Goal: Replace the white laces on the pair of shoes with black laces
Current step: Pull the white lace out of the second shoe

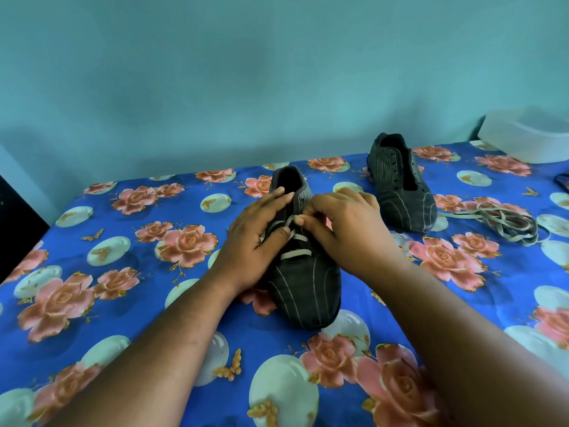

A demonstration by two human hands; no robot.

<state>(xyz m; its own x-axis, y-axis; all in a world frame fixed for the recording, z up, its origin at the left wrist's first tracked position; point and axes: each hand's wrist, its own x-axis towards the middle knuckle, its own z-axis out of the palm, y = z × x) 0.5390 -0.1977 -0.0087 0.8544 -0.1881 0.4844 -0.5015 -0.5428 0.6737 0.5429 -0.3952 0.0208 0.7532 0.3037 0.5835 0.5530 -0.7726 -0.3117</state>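
Note:
A dark striped shoe stands in the middle of the table, toe toward me, with a white lace still crossing its lower eyelets. My left hand rests on the shoe's left side, fingers straight along the collar and thumb on the lace. My right hand pinches the white lace near the upper eyelets. A second dark shoe without any lace sits at the back right. A loose pile of pale lace lies to its right.
A blue floral cloth covers the table. A white plastic tub stands at the back right corner. A dark object shows at the right edge. A teal wall is behind the table.

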